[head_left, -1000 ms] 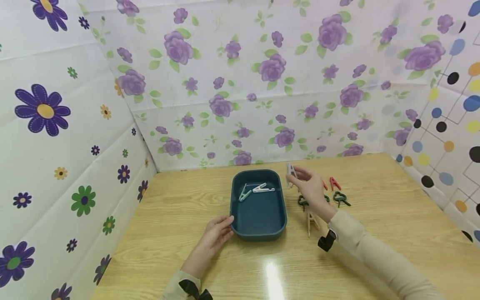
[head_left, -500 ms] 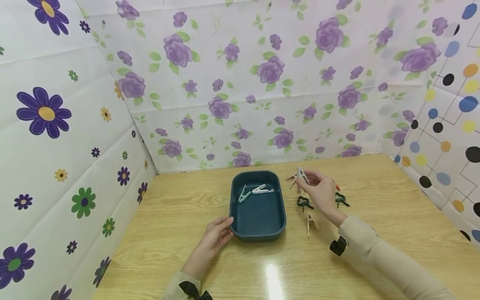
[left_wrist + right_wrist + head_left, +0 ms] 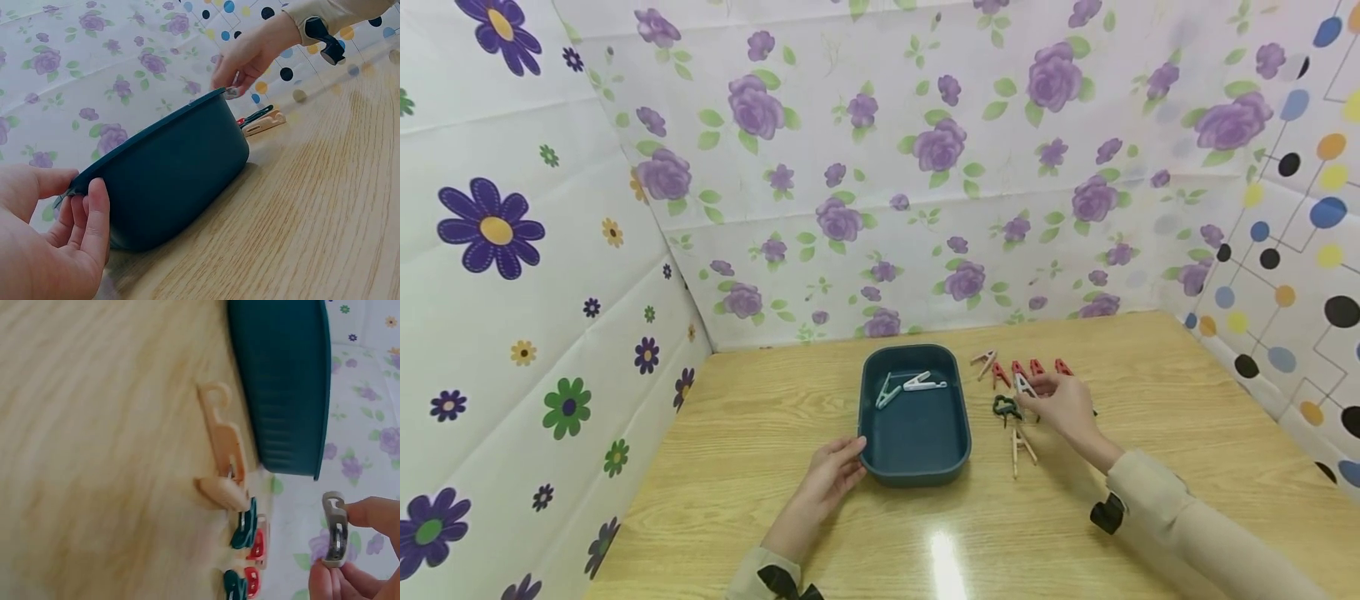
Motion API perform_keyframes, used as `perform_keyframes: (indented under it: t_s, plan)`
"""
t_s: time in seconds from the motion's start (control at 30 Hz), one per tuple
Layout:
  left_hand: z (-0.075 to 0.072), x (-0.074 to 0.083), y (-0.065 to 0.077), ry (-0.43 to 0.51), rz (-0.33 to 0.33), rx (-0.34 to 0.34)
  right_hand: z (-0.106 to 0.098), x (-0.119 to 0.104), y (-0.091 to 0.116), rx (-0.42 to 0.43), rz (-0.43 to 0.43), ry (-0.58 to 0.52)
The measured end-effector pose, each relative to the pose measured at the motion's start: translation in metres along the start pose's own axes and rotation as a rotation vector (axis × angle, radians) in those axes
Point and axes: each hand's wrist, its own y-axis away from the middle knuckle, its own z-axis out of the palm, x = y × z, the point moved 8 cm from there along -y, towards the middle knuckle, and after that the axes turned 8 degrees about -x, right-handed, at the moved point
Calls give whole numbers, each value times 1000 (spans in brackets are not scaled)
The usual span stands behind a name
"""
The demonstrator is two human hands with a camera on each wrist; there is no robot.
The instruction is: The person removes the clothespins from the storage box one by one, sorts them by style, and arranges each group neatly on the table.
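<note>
In the head view a dark teal plastic basin (image 3: 916,481) stands on the wooden table. A pale green clothespin (image 3: 887,394) and a white clothespin (image 3: 922,382) lie inside it. My left hand (image 3: 833,467) grips the basin's left rim, thumb on top and fingers beneath, as the left wrist view shows. My right hand (image 3: 1066,407), right of the basin, pinches a whitish-grey clothespin (image 3: 337,530) between thumb and fingers. It is held above the table over other clothespins, partly hiding them.
Right of the basin lie a peach clothespin (image 3: 1017,452), a dark green clip (image 3: 1005,407), several red clothespins (image 3: 1018,368) and a pinkish one (image 3: 985,362). Floral cloth (image 3: 850,167) hangs behind the table, and patterned cloth covers both sides.
My right hand has moved right and toward me, away from the basin, carrying the whitish-grey clothespin. The red clothespins behind it have come into view. My left hand stays on the basin.
</note>
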Motion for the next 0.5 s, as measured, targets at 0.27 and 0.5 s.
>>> perform_keyframes:
  t_s: [0.27,0.5]
  plan:
    - [2,-1,-1,6,0,-12,0,13,10,-73,3,63]
    - [-1,-2,-3,12,-2,2,-1,26,22,-143,76,164]
